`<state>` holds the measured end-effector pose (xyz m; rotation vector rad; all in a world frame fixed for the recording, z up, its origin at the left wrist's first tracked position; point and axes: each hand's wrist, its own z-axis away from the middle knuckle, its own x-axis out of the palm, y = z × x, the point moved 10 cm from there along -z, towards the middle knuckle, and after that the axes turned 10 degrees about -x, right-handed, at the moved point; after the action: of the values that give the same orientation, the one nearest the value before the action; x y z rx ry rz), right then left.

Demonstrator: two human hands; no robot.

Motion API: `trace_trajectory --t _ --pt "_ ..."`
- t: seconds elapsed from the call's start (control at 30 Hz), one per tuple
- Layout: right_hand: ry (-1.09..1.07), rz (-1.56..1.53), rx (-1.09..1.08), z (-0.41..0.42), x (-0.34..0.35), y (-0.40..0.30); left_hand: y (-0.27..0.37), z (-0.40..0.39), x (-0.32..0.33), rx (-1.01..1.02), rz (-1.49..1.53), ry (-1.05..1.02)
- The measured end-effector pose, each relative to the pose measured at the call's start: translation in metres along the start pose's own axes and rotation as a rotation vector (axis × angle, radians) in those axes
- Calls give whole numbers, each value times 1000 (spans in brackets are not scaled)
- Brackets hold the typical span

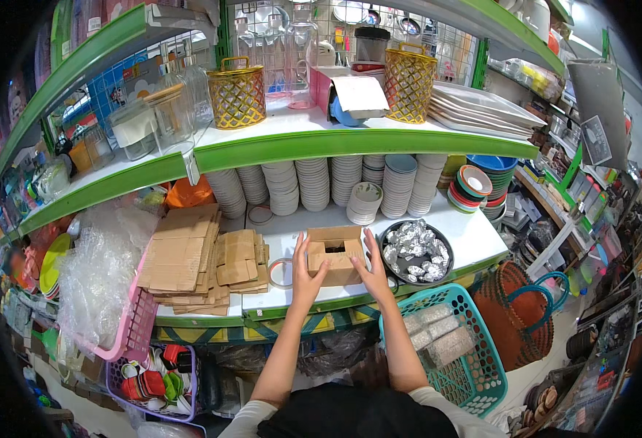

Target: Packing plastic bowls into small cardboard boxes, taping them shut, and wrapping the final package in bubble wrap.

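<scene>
A small brown cardboard box stands on the white lower shelf before me. One flap stands up at its back, and a dark gap shows in its top. My left hand lies along its left side, with the thumb at the front top edge. On the opposite side, my right hand presses in the same way, its fingers pointing away from me. Right of the box sits a round dark pan with crumpled silver foil pieces. A roll of tape lies to the left, beside stacked flattened cardboard.
A taller cardboard pile and a pink basket of clear plastic wrap stand left. Stacked bowls line the back under a green-edged shelf. A teal basket holding wrapped packs is below right, next to a woven bag.
</scene>
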<state>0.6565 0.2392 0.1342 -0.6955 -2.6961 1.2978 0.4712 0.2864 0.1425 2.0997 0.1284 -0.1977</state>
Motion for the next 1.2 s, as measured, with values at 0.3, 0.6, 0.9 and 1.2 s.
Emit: trace_trajectory --t 0.3,0.6,0.9,1.2 --pt "-50 79 -53 -1 0 -13 0 5 -4 -68 8 9" --pt "-86 96 -71 2 6 -11 -6 8 -4 -115 -36 3" --pt "-59 88 -70 3 6 -9 10 22 -27 -140 -141 49" --pt "-63 118 -75 3 6 -10 -26 27 -37 -253 -414 -78"
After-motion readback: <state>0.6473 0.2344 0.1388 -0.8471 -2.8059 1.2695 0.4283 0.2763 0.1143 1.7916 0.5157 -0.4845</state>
